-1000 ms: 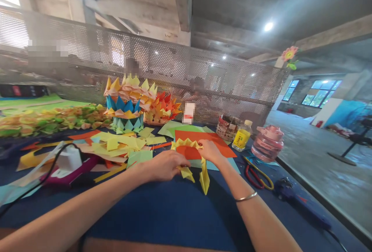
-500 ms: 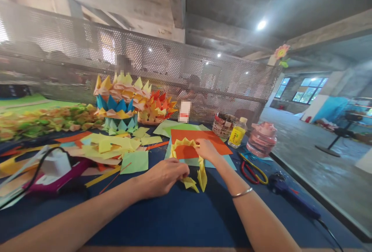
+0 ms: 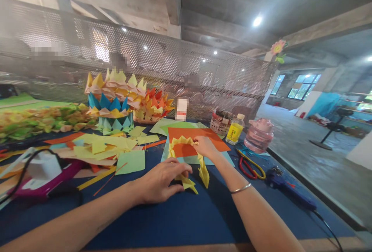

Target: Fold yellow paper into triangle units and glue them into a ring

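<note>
A curved chain of folded yellow paper (image 3: 183,140) with pointed peaks arcs over an orange sheet (image 3: 216,138). My right hand (image 3: 205,146) pinches its far right part, and one end (image 3: 204,173) dangles below that wrist. My left hand (image 3: 165,180) rests by the chain's other end (image 3: 188,184), thumb and fingers apart around it. Whether the left fingertips press on the paper is hard to see. Pale blue paper (image 3: 215,160) shows beneath the orange sheet.
Stacked folded-paper rings (image 3: 114,106) stand behind loose yellow and green sheets (image 3: 132,161) on the left, near a magenta device (image 3: 43,186). Rightward are a yellow-labelled bottle (image 3: 235,131), a pink jug (image 3: 258,135), scissors (image 3: 251,165) and a blue corded tool (image 3: 290,192).
My left thumb and fingers have spread apart from a closed pinch at the chain's near end. My right hand keeps its hold. The whole view has shifted slightly.
</note>
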The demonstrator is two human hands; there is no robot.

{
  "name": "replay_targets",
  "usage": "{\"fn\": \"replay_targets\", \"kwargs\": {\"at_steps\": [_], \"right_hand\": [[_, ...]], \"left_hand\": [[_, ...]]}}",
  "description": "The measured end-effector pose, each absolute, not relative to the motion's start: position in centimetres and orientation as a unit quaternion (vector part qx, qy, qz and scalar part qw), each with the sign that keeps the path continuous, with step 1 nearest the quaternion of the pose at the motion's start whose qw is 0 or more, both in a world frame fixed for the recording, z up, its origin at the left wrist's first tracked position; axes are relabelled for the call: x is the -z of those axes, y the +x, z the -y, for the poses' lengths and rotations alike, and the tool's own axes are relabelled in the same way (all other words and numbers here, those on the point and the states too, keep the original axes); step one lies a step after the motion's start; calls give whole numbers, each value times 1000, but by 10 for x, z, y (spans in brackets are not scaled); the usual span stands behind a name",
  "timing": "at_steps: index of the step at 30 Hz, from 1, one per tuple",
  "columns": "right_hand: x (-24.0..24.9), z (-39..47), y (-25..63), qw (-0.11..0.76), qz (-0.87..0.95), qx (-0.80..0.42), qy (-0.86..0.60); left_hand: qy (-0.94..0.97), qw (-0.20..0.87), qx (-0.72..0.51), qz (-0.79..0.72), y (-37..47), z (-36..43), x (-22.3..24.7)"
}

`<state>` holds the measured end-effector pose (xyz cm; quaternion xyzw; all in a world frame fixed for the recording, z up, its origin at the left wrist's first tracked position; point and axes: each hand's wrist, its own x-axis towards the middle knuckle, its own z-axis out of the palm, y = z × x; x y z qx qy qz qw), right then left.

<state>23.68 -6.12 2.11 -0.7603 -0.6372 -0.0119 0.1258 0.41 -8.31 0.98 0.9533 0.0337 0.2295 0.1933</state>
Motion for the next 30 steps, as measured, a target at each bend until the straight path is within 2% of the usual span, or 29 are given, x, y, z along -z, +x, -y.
{"fn": "replay_targets", "kwargs": {"at_steps": [8, 14, 30], "right_hand": [[-26, 65, 233, 124, 630, 4, -766], [-25, 66, 233, 125, 628, 3, -768], [-23, 64, 235, 123, 631, 5, -766]], "left_hand": [[940, 216, -264, 8, 0, 92, -16], [945, 196, -259, 43, 2, 93, -19], [944, 208, -255, 13, 8, 86, -10]]}}
